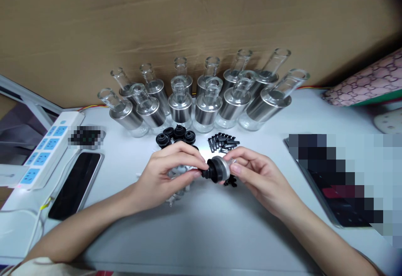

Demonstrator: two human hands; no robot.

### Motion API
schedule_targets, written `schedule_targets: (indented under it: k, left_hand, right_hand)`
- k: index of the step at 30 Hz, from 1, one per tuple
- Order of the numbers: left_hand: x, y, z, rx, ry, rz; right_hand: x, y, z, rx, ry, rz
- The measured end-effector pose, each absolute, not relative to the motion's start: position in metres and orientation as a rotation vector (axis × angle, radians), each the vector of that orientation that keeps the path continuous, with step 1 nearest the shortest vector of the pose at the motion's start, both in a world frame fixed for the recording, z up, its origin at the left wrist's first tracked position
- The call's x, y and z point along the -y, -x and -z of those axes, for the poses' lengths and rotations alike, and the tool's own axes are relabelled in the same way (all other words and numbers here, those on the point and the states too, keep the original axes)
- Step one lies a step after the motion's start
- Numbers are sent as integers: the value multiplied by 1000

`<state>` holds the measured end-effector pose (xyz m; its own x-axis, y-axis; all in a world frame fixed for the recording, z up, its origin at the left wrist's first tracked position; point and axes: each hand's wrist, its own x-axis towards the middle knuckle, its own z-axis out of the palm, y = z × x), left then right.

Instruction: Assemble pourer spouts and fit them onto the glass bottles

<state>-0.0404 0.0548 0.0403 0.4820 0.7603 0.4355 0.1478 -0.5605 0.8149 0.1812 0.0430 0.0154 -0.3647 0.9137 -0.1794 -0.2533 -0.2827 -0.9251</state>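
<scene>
Both my hands meet just before the bottle row [201, 96]: left hand [169, 171] pinches a black stopper [211, 171] into the silver cap [223, 168], which my right hand [257, 175] grips. I judge it is mid-fitting; next comes a firm, square push.

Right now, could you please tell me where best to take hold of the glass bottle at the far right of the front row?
Grip the far-right glass bottle around its silver collar, coming from the right, where nothing stands beside it. Its clear neck looks narrow and slippery, and a neighbouring bottle crowds its left side.

Home assembly desk: bottles [205, 108], cardboard backdrop [157, 24]
</scene>
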Motion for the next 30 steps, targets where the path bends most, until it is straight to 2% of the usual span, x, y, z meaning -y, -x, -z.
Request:
schedule_targets:
  k: [15, 30]
  left_hand:
    - [-55, 38, -37, -719, -1968, -1097]
    - [-49, 34, -33, -765, -1941, -1110]
  right_hand:
    - [-43, -183, -18, 1123, 930, -1741]
    - [-40, -180, -17, 1015, 861, -1881]
